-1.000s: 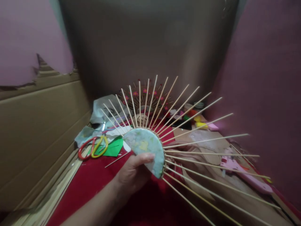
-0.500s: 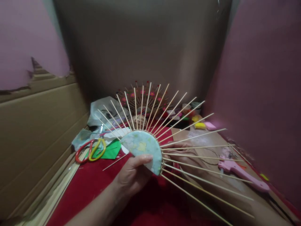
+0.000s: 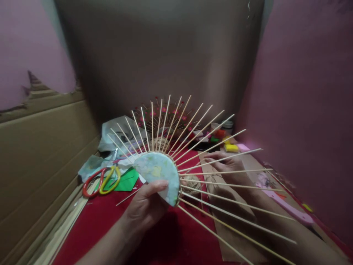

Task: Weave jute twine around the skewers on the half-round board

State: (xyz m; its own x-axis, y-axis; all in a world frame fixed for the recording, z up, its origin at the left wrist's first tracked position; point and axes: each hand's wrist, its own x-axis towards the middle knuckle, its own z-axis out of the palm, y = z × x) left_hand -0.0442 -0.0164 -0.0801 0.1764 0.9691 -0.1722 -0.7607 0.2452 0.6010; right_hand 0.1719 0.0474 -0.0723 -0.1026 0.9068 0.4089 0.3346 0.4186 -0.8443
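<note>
My left hand (image 3: 147,204) grips the lower edge of a half-round disc (image 3: 157,173) covered in pale blue, flower-printed material, its thumb lying on the face. Many thin wooden sticks (image 3: 205,138) fan out from the disc's curved rim, with twine wound along their bases. Behind the sticks on the right, my right hand (image 3: 230,165) is closed in a pinch, its fingertips on a thin strand of twine (image 3: 194,167) that runs towards the rim. Below that strand a ball of twine (image 3: 193,183) shows between the sticks, partly hidden by them.
Scissors (image 3: 89,186) with red and yellow handles lie at left by a green sheet (image 3: 128,182). A pink glue gun (image 3: 292,208) rests at right on cardboard (image 3: 228,246). Behind stands a flower-decorated fan (image 3: 176,114). Cardboard walls (image 3: 41,147) flank the red cloth (image 3: 187,239).
My right hand has moved away from the disc's rim, up and to the right, drawing out the strand. The twine ball has come into view. The disc has shifted slightly left in the picture.
</note>
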